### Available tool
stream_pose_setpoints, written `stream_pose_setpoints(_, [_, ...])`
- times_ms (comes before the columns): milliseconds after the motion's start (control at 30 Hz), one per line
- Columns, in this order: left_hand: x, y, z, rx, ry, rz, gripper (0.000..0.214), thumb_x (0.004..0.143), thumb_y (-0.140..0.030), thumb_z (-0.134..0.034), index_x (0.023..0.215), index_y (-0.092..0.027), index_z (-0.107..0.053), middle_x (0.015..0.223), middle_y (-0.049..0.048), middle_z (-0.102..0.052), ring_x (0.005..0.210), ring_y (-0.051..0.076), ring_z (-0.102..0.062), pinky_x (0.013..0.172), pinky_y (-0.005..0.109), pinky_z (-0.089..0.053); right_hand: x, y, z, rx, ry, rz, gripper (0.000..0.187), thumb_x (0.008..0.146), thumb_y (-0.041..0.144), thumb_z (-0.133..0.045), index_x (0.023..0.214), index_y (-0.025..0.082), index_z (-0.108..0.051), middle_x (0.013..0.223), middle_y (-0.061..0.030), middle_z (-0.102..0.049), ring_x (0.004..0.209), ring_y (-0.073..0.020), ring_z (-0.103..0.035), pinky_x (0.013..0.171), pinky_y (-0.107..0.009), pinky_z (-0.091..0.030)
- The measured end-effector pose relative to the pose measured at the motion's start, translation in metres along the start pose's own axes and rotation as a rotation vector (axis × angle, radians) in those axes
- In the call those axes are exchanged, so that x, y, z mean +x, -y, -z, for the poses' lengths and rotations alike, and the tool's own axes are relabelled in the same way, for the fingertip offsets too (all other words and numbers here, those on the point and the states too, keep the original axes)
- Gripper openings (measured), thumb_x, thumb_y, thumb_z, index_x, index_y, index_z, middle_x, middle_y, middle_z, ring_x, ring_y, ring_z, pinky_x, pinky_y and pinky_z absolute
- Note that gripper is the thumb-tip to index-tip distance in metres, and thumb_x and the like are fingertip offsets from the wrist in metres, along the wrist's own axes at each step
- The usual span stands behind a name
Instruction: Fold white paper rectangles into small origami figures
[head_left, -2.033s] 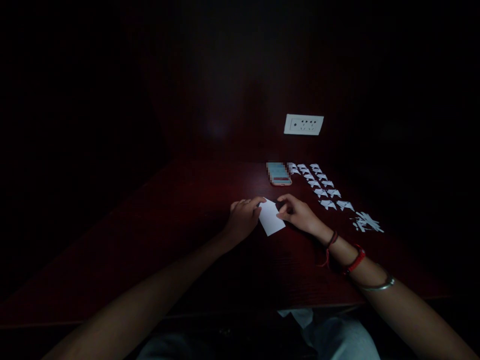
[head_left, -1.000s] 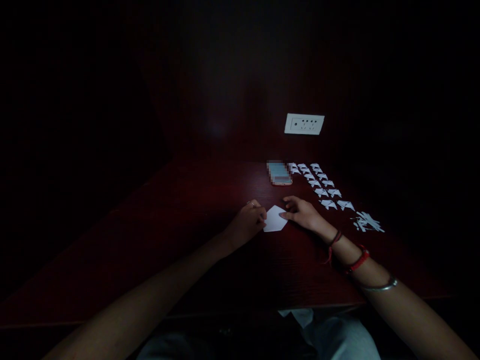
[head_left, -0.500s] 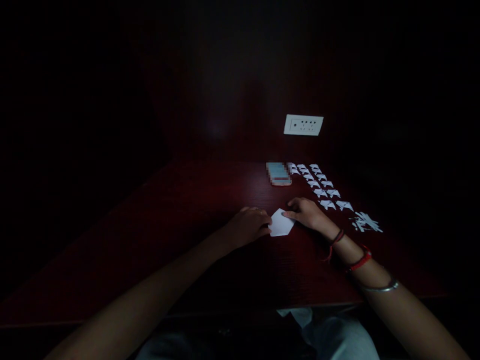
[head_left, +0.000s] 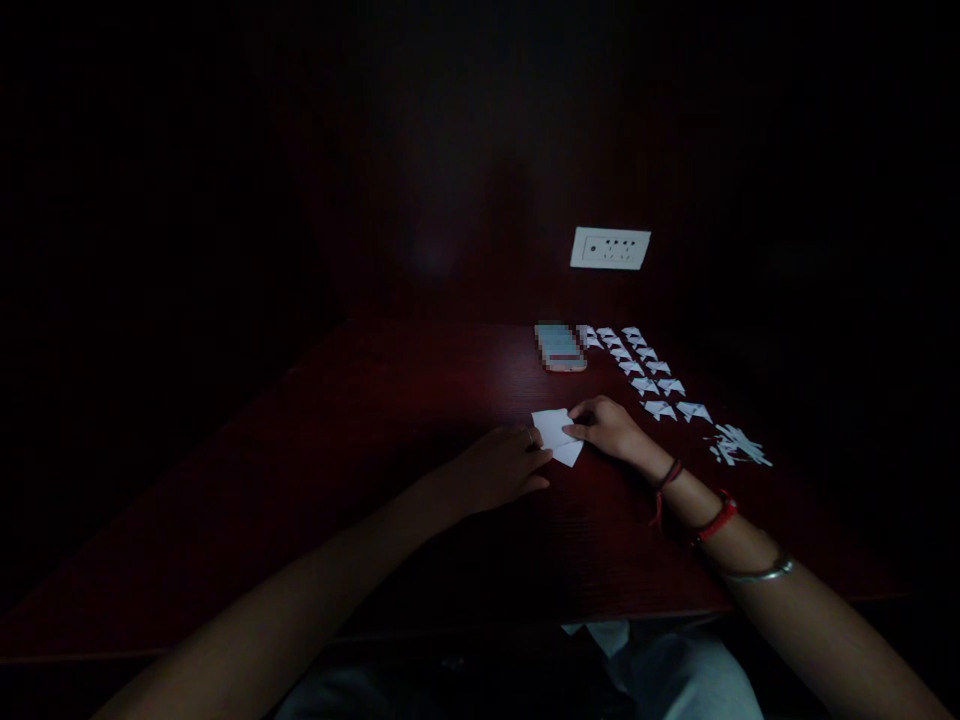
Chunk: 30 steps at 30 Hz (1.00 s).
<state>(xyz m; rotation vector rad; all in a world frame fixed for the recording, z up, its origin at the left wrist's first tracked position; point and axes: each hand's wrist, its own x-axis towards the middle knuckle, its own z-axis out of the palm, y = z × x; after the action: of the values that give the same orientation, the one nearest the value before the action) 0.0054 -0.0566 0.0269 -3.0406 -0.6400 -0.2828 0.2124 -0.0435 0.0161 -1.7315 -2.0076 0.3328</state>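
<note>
White paper: a folded sheet (head_left: 552,426), just right of frame centre, low on the dark red table (head_left: 360,400).
Left hand: (head_left: 504,468) fingertips touch the sheet's lower-left edge; thumb stands apart below, off the paper.
Right hand: (head_left: 609,428) clamped on the sheet's right edge, thumb on the upper face; fingers underneath cannot be made out.
Handling, judged: very light, thin, easily bent or creased; likely to slide on the smooth surface. Best held at its edges, flat between thumb and finger.
Orientation: long axis appears to run upper left to lower right; lower flap's corner points toward the bottom of the frame, slightly right.
Right of frame: folded paper pieces (head_left: 659,410) in two rows; pale strips (head_left: 741,447) heaped below them.
</note>
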Motion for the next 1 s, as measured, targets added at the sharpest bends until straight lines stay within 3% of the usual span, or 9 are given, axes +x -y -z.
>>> stream_pose_setpoints(67, [0.001, -0.002, 0.001, 0.004, 0.001, -0.001, 0.034, 0.081, -0.037, -0.040, 0.108, -0.018, -0.046, 0.105, 0.0069, -0.047, 0.095, 0.019, -0.044, 0.081, 0.031, -0.032, 0.001, 0.000, -0.002, 0.072, 0.001, -0.038, 0.019, 0.062, 0.025, -0.060, 0.078, 0.015, -0.060, 0.081, -0.0050, -0.059, 0.075, -0.0153, -0.054, 0.070, -0.028, -0.040])
stream_pose_setpoints(267, [0.003, -0.005, 0.003, -0.004, 0.024, 0.011, 0.035, 0.079, -0.035, -0.045, 0.108, -0.017, -0.045, 0.107, 0.0083, -0.045, 0.093, 0.020, -0.046, 0.078, 0.031, -0.036, 0.004, -0.003, -0.009, 0.413, -0.013, -0.206, 0.037, 0.060, 0.018, -0.060, 0.096, 0.013, -0.053, 0.081, -0.0044, -0.060, 0.071, -0.0130, -0.056, 0.066, -0.026, -0.043])
stream_pose_setpoints(467, [0.001, -0.005, 0.002, -0.003, 0.007, 0.025, 0.035, 0.079, -0.037, -0.044, 0.108, -0.017, -0.046, 0.105, 0.0081, -0.046, 0.086, 0.019, -0.048, 0.076, 0.031, -0.036, -0.002, 0.016, 0.004, 0.759, 0.070, -0.302, 0.030, 0.064, 0.012, -0.055, 0.094, 0.010, -0.052, 0.075, -0.0055, -0.061, 0.063, -0.0107, -0.055, 0.063, -0.025, -0.045])
stream_pose_setpoints(767, [0.002, -0.008, 0.003, 0.038, 0.033, 0.031, 0.035, 0.080, -0.035, -0.043, 0.108, -0.014, -0.046, 0.108, 0.0105, -0.045, 0.087, 0.020, -0.048, 0.076, 0.031, -0.037, -0.007, 0.018, 0.012, 0.920, 0.018, -0.340, 0.034, 0.064, 0.011, -0.055, 0.097, 0.014, -0.051, 0.085, -0.0044, -0.057, 0.072, -0.0102, -0.056, 0.070, -0.024, -0.046])
stream_pose_setpoints(1000, [0.004, -0.007, 0.002, 0.056, 0.032, 0.016, 0.034, 0.079, -0.035, -0.044, 0.103, -0.012, -0.047, 0.102, 0.0105, -0.046, 0.082, 0.019, -0.049, 0.072, 0.030, -0.037, -0.006, 0.009, 0.012, 1.035, 0.107, -0.354, 0.033, 0.071, 0.015, -0.049, 0.104, 0.018, -0.046, 0.097, -0.0060, -0.057, 0.079, -0.0105, -0.057, 0.069, -0.024, -0.048])
